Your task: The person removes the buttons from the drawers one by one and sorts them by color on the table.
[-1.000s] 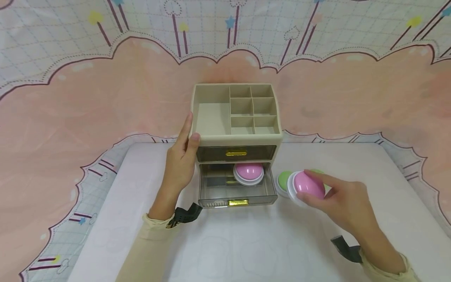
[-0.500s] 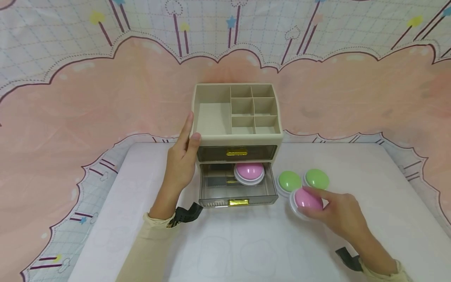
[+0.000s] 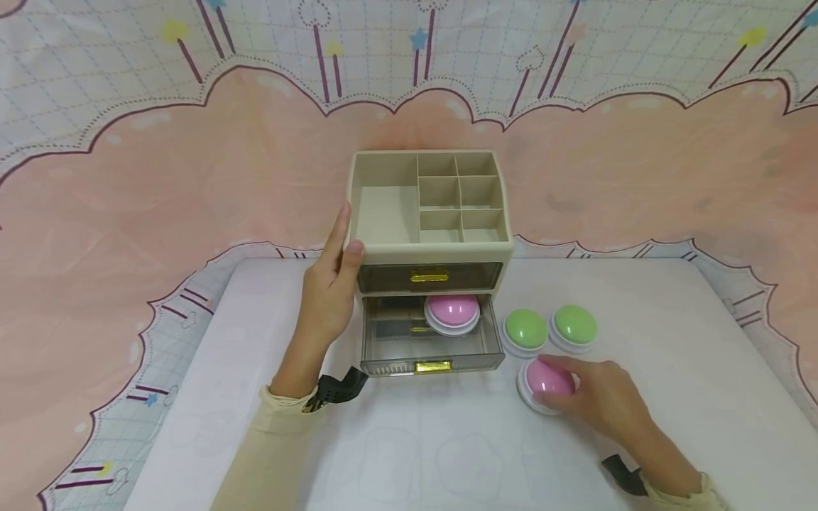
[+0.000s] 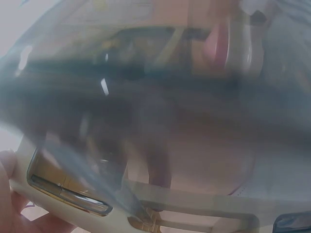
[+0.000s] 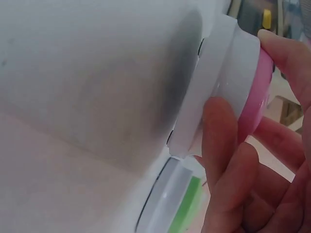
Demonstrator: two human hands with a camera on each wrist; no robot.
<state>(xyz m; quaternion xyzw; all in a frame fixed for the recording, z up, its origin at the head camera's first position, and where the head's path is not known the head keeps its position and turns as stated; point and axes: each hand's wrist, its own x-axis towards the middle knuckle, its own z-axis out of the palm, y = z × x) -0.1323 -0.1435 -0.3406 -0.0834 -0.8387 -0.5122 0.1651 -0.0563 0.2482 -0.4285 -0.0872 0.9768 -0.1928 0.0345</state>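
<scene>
My right hand (image 3: 601,397) grips a pink dome push button (image 3: 548,376) with a white round base, low over the white table in front of two green push buttons. In the right wrist view, thumb and fingers are around the pink button (image 5: 255,92), its base facing the tabletop. My left hand (image 3: 324,294) lies along the left side of a cream desktop organizer (image 3: 434,253), fingers straight, thumb at the front edge. The organizer's lower smoky clear drawer (image 3: 383,367) is pulled out. Inside it sits another pink push button (image 3: 452,311), toward the back right.
Two green push buttons (image 3: 527,329) (image 3: 576,325) stand side by side, right of the drawer. The organizer's upper drawer (image 3: 390,277) is closed, and its top has compartments. A printed cloth (image 3: 613,177) hangs behind the white table (image 3: 383,454). Clear drawer plastic blurs the left wrist view.
My right hand has brought the pink push button down and toward the front of the table, uncovering both green buttons. My left hand and the organizer have stayed put.
</scene>
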